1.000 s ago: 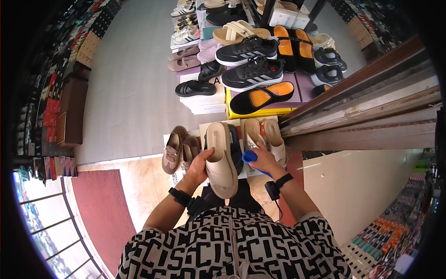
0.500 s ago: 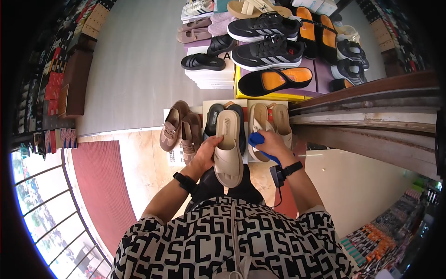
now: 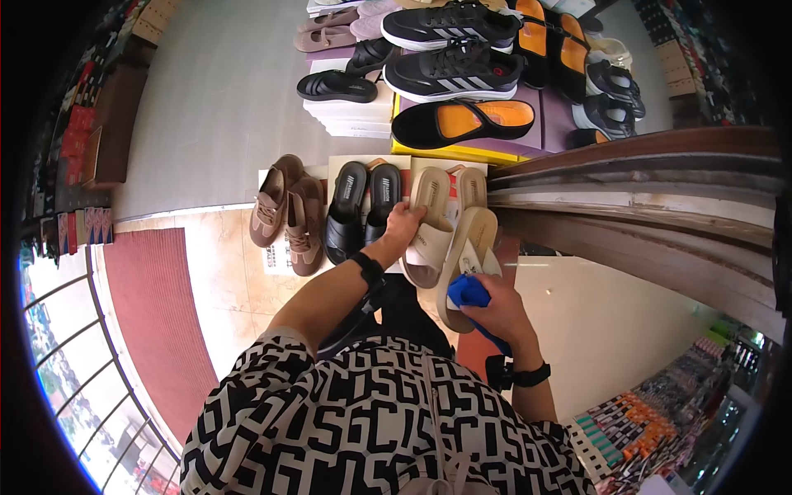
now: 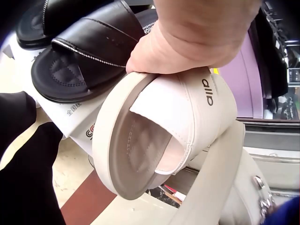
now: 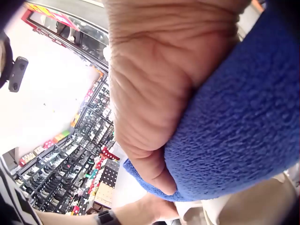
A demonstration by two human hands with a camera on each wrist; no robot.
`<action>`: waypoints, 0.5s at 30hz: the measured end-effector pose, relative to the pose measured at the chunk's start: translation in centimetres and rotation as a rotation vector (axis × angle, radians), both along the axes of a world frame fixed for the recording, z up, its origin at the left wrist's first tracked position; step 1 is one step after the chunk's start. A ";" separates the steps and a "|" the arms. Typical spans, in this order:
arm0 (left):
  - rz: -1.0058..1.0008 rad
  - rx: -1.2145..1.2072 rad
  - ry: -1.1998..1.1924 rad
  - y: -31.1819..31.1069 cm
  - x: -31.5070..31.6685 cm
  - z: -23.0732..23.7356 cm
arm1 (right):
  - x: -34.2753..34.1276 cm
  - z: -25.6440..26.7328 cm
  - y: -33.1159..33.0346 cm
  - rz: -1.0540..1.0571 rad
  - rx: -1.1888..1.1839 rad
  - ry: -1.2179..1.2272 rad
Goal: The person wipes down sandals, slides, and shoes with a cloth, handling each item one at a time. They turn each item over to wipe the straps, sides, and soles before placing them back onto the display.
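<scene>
My left hand (image 3: 402, 231) grips a cream slide sandal (image 3: 429, 254) at its side. In the left wrist view, the wide strap (image 4: 187, 108) of this sandal bears dark lettering. My right hand (image 3: 503, 312) grips a bunched blue cloth (image 3: 469, 290). The cloth lies against a second cream sandal (image 3: 477, 224) with crossed straps, which stands tilted in front of me; where the fingers meet this sandal is hidden. Behind it, another cream sandal (image 3: 473, 186) shows its footbed. Close to my left hand are two black slides (image 3: 346, 206) on a box.
Brown lace-up shoes (image 3: 305, 224) sit on a box at the left. Beyond, black sneakers (image 3: 454, 74) and black shoes with orange insoles (image 3: 466, 121) rest on stacked boxes. A long ledge (image 3: 627, 177) runs along the right. A red mat (image 3: 157, 305) lies on the floor at left.
My left hand has carried the cream slide to the right, uncovering the black slides. My right hand and the cloth have come down nearer my body, and a cross-strap sandal now stands closer to me.
</scene>
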State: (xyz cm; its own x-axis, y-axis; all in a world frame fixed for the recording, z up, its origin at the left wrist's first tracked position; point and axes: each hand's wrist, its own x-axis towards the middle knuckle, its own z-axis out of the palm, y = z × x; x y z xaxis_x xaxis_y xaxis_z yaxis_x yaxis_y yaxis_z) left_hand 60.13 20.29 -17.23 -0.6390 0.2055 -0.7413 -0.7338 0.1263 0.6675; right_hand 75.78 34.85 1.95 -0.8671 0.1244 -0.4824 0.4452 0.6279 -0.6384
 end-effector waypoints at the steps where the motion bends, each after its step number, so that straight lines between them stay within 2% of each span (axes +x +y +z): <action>1: 0.016 0.009 -0.025 1.0 -0.1 -0.7 | 0.3 -0.3 0.0 -0.005 -0.008 -0.001; 8: -0.034 -0.295 0.185 3.9 -0.4 -4.4 | 0.3 -1.3 0.1 -0.020 -0.025 -0.002; 10: -0.020 -0.282 0.181 4.1 -0.3 -5.7 | 0.0 -1.1 0.1 -0.008 -0.028 0.009; 12: -0.168 -0.378 0.188 4.3 -0.5 -6.5 | -0.3 -0.9 -0.1 -0.003 -0.027 0.027; 13: -0.171 -0.373 0.191 4.7 -0.3 -6.5 | -0.4 -0.8 -0.2 0.018 -0.024 0.039; 15: -0.184 -0.558 0.232 5.6 0.0 -5.7 | -0.6 -0.5 -0.5 0.043 -0.012 0.056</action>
State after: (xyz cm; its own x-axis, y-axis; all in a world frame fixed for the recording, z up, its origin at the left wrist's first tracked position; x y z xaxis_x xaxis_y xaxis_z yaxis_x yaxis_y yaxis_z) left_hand 60.16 25.86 -22.94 -0.7868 -0.0503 -0.6152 -0.5110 0.6121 0.6035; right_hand 75.18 34.37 1.40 -0.8971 0.0813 -0.4342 0.3817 0.6377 -0.6691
